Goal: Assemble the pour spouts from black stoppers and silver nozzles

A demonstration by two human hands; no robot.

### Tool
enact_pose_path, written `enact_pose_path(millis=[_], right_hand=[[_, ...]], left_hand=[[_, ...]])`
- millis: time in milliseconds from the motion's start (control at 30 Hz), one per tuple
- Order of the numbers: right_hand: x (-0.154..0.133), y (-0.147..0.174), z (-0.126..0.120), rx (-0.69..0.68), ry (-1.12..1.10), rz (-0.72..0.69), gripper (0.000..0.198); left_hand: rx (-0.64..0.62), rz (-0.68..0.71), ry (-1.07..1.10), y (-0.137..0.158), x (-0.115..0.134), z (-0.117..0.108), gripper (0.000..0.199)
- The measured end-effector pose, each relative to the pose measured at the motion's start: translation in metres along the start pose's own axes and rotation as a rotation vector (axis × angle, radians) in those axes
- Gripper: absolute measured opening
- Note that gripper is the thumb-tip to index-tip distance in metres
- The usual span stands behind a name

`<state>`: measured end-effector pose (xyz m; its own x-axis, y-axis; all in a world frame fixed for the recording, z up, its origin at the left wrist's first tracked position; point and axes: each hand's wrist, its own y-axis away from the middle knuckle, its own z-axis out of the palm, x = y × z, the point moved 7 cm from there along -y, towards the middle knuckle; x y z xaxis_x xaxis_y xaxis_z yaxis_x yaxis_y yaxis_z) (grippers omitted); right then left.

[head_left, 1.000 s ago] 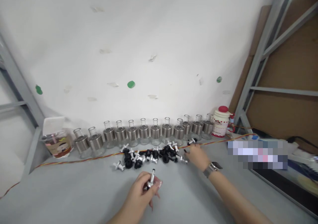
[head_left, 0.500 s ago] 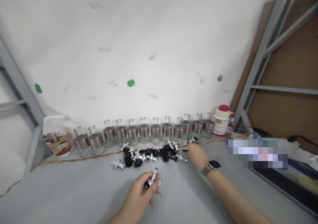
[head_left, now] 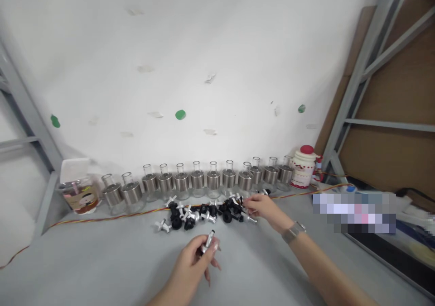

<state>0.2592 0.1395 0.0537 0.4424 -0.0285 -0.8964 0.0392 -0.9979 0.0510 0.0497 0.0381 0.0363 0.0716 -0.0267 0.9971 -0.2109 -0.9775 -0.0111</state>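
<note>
your left hand [head_left: 190, 258] pinches a spout [head_left: 210, 238], its long side tipped a little right. the spout pile [head_left: 227, 216] lies ahead of it. your right hand [head_left: 264, 207] is nearer, at the pile's right end, fingertips close together; i can't tell if they hold anything.

Shiny metal spout [head_left: 210, 239], glass bottles [head_left: 213, 168] (brushed-metal bands [head_left: 213, 181])

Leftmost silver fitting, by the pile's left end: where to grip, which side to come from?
I'd pinch the leftmost silver fitting by its silver middle, coming down from the near left. It lies low on the table with short arms jutting out, so a fingertip pinch looks better than a full wrap. The pile crowds its right side.
</note>
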Motion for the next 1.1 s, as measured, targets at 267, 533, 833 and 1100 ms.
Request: enact_pose_path(millis=[267, 533, 833, 1100], right_hand=[[-0.034, 0.045, 0.06, -0.377, -0.543, 0.024, 0.014], [-0.022, 0.063, 0.105, -0.58, -0.541, 0.084, 0.007], [-0.022, 0.064, 0.109, -0.68, -0.598, 0.108, 0.014], [-0.028, 0.053, 0.115, -0.64, -0.606, -0.119, 0.03]], left_hand=[[0.049, 0.05, 0.202, -0.007, 0.009, -0.011, 0.044], [-0.078, 0.123, 0.146, -0.001, 0.014, 0.0, 0.026], [-0.12, 0.057, 0.214, -0.009, 0.012, -0.004, 0.032], [0.004, -0.09, 0.424, -0.007, 0.009, -0.012, 0.034]])
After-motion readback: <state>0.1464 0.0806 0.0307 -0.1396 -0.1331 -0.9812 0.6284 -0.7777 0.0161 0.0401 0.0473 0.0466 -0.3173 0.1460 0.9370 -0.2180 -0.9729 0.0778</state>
